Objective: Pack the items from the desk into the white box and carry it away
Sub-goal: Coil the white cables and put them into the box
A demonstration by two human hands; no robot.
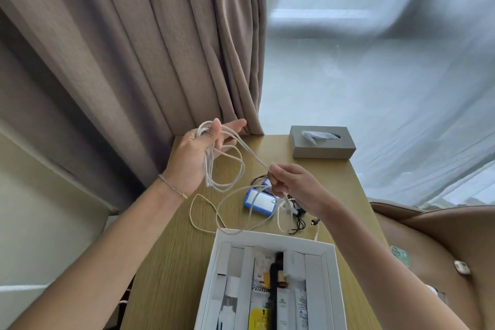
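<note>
At centre frame the left hand is raised with its fingers mostly straight and spread, and several loops of a white cable hang over them, so the hand seems to serve as a spool that keeps the coil neat and small enough to pack. A little lower and to the right, the right hand pinches the running strand between thumb and fingertips, apparently feeding it with some tension; the hands are apart, joined only by that strand. The slack trails down across the wooden desk and its lowest loop touches the far rim of the white box at bottom centre, which stands open and already holds tubes and sachets. Beneath the right hand lie a blue-edged device and a tangle of black cables, not yet packed. A grey tissue box sits at the desk's far end, right of centre.
</note>
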